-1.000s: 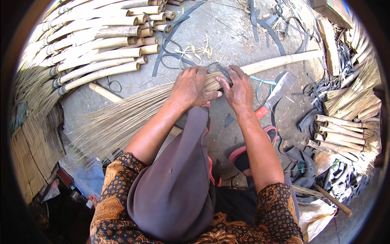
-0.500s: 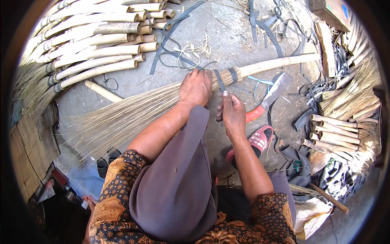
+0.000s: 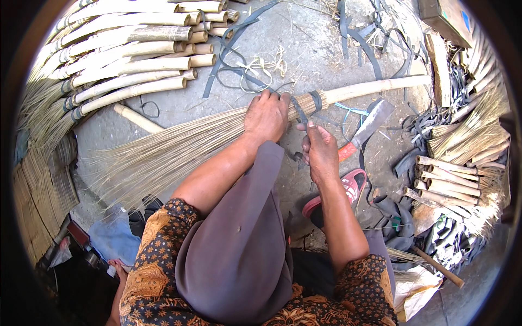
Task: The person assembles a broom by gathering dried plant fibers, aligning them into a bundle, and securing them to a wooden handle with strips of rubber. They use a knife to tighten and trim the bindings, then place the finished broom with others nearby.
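so, left hand (image 3: 267, 115) is clamping down on the broom (image 3: 225, 126) by its bristles (image 3: 163, 149), palm side under. right hand (image 3: 322, 152) is pinching a dark strap (image 3: 298, 110) just right of that grip, strap crossing the bristles. pale handle (image 3: 375, 88) is running out beyond both hands; red-handled knife (image 3: 372, 125) is lying right of the right hand.

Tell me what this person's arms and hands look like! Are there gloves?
The left sleeve and right sleeve are short, black, with little orange-tan star-shaped flowers and bigger swirly patches. Below them, the forearms are bare. No gloves: the left hand and right hand are bare too, and I can't see a watch or bracelet.
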`<state>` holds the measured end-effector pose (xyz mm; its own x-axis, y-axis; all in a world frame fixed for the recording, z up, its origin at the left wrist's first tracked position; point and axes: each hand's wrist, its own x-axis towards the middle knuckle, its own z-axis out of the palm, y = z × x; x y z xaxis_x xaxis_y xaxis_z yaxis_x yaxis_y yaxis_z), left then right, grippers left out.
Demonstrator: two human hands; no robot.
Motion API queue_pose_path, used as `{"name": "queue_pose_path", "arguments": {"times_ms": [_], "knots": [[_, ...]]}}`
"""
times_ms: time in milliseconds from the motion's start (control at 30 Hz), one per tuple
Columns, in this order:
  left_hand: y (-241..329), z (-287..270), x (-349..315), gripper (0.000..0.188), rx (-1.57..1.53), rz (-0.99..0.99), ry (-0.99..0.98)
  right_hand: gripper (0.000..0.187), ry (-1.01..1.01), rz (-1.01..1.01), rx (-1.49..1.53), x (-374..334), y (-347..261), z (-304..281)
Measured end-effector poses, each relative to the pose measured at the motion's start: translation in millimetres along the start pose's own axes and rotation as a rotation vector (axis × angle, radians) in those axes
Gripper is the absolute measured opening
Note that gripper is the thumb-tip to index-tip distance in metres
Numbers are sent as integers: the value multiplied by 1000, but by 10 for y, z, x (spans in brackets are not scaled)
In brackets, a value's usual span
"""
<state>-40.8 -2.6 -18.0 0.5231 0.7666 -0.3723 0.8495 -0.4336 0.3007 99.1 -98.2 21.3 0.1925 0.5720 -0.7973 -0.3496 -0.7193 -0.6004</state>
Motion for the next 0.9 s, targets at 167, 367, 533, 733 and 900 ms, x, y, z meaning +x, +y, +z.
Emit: {"name": "queue_pose_path", "arguments": {"times_ms": [167, 367, 533, 733, 900], "knots": [[-83, -290, 175, 57, -95, -90, -185, 30, -172, -28, -130, -230, 405, -348], [-183, -578, 59, 70, -570, 107, -389, 28, -71, -316, -673, 147, 786, -658], [-150, -577, -16, 59, -892, 241, -933, 18, -166, -685, -637, 466, 453, -648], [-114, -498, 23, 58, -1085, 102, -1147, 28, -78, -1057, -899, 416, 235, -520], [5, -272, 63, 60, -481, 201, -481, 34, -93, -250, -1387, 156, -11, -616]]}}
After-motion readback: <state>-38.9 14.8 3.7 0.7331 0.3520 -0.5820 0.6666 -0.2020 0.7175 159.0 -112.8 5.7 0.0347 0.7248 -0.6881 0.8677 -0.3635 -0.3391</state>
